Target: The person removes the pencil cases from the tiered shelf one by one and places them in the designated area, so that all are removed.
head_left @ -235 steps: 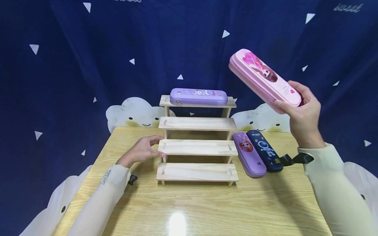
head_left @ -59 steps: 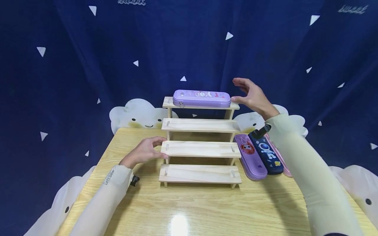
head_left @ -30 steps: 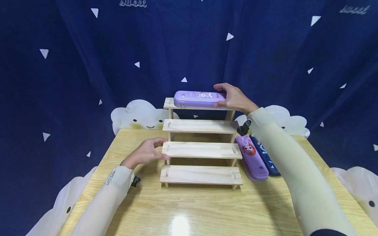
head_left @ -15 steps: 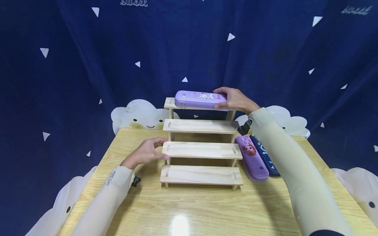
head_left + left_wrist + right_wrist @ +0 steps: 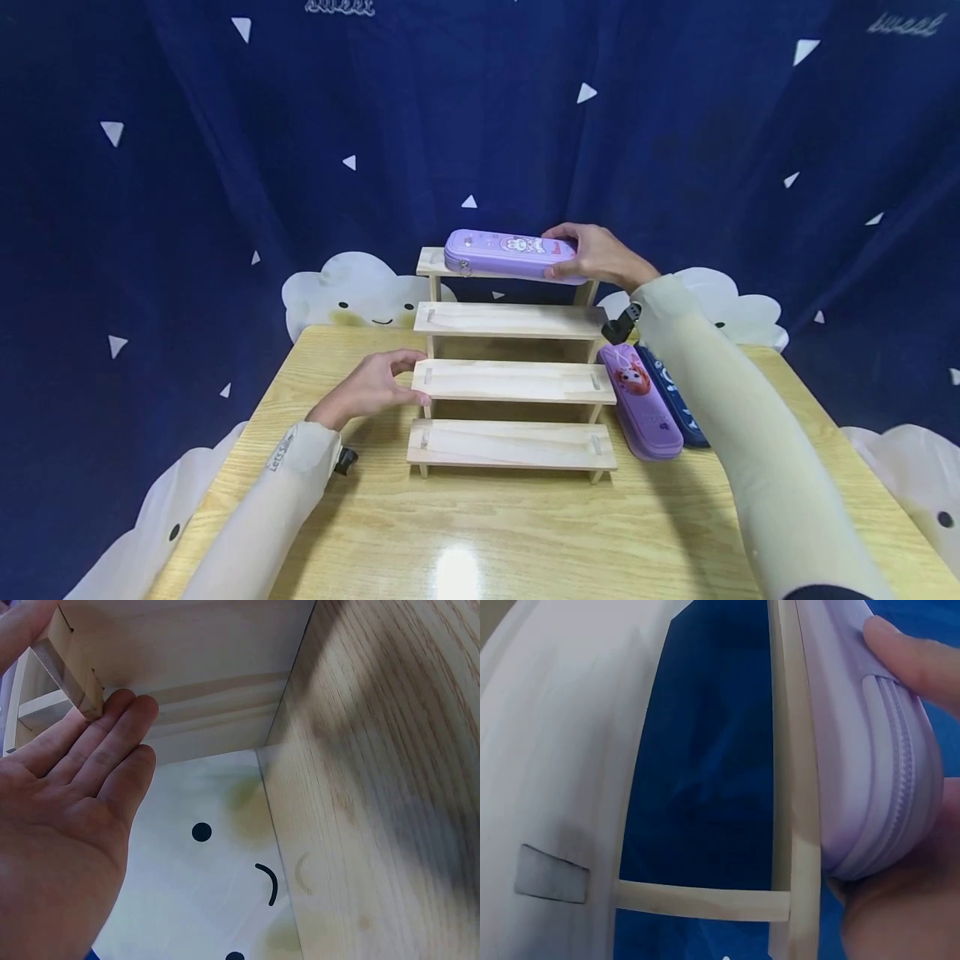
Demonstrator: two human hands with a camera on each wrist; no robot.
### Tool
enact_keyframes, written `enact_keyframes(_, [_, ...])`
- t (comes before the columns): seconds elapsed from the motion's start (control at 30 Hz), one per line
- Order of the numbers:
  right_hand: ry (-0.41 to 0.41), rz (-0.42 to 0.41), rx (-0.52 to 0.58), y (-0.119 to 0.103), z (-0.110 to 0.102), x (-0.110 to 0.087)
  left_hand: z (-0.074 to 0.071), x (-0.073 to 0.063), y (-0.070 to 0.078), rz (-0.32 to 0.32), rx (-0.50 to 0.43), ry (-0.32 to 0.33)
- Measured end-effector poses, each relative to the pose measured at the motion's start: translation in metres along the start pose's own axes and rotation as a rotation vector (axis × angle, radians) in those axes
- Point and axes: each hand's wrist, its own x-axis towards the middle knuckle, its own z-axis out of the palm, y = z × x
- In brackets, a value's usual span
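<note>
A purple zip pencil case (image 5: 502, 250) lies along the top tier of a four-tier wooden rack (image 5: 510, 321). My right hand (image 5: 570, 250) grips its right end, thumb in front and fingers over the top. That end sits slightly askew on the shelf. In the right wrist view the case (image 5: 862, 750) bulges over the top shelf edge (image 5: 795, 787), with a fingertip on it. My left hand (image 5: 382, 379) holds the left end of the second tier from the bottom. In the left wrist view that board end (image 5: 71, 671) sits between thumb and fingers (image 5: 127, 712).
A purple pencil case with a cartoon girl (image 5: 637, 400) and a navy astronaut case (image 5: 671, 392) lie side by side on the yellow wooden table (image 5: 487, 533), right of the rack. My right forearm crosses above them. A dark blue curtain hangs behind.
My right hand put the pink case down at the right, reached up to the top tier and took hold of the purple case's right end, which has shifted a little. My left hand stayed put.
</note>
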Motion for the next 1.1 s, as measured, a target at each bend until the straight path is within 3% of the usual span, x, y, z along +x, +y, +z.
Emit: enact_keyframes(1.1, [0.069, 0.024, 0.081, -0.002, 0.005, -0.01, 0.0, 0.002, -0.002, 0.01, -0.008, -0.001])
